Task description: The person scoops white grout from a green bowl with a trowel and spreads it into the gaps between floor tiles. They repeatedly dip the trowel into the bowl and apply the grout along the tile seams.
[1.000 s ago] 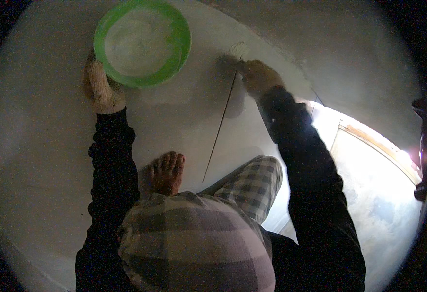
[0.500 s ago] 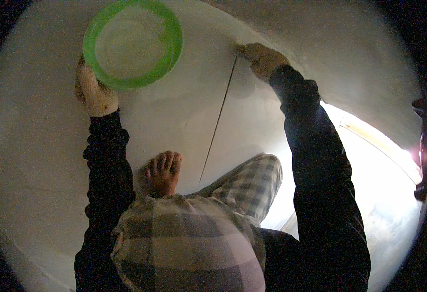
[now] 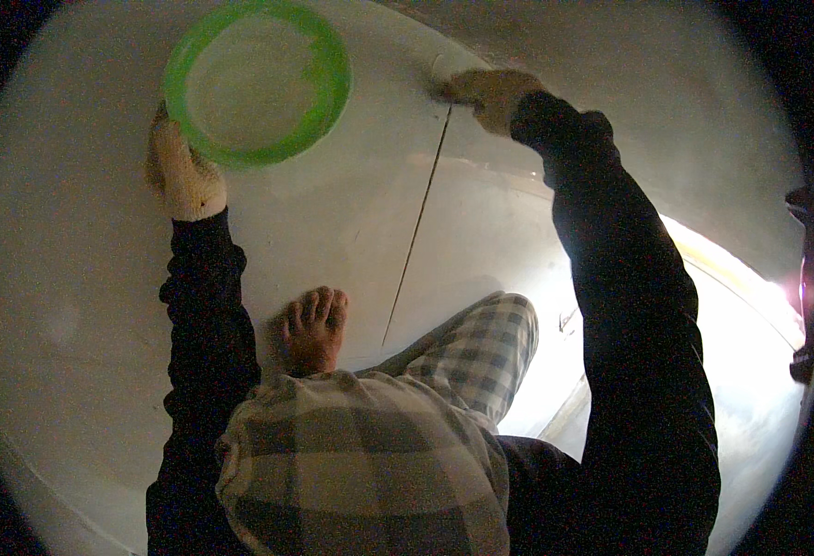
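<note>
The hands were apart. The left hand [image 3: 181, 171] was clamped on the near-left rim of the green bowl [image 3: 325, 113], ahead of the bare foot [image 3: 313, 326]. The right hand's [image 3: 493, 95] blurred grip could not be determined.

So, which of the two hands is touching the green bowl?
The left hand: it holds the near edge of the green bowl. The right hand is apart from it, near the dark line.
</note>
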`<act>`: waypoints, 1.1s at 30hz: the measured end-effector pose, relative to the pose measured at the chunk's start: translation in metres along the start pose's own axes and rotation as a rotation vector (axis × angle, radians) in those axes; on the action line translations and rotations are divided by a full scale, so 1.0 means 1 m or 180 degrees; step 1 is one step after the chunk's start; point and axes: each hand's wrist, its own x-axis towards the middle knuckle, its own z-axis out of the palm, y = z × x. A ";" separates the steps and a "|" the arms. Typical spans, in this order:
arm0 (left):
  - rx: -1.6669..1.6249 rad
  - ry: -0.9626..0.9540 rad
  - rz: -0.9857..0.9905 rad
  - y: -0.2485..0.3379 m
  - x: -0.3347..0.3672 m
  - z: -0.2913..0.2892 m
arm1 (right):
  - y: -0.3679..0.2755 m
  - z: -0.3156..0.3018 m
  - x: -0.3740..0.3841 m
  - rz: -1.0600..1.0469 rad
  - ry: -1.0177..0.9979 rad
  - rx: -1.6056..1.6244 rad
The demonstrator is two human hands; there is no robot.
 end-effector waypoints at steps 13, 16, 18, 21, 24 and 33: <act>-0.1310 -0.0482 -0.0584 0.034 0.058 0.006 | -0.061 -0.030 -0.054 0.0457 0.0756 0.4033; -0.2070 -0.0429 -0.1258 0.057 0.069 0.008 | -0.114 -0.059 -0.027 0.0508 0.1380 0.1995; -0.3973 -0.0117 -0.3323 0.078 0.085 0.008 | -0.129 -0.082 -0.026 0.0377 0.1474 0.1077; -0.3153 -0.0365 -0.2265 0.105 0.102 0.009 | -0.145 -0.085 -0.056 0.0299 0.0573 0.1242; -0.3920 0.0020 -0.2910 0.129 0.092 0.019 | -0.137 -0.066 -0.076 0.0290 0.0000 0.1424; -0.2558 -0.1046 -0.0973 0.118 0.079 0.047 | -0.057 -0.059 -0.002 0.0572 0.0069 0.1017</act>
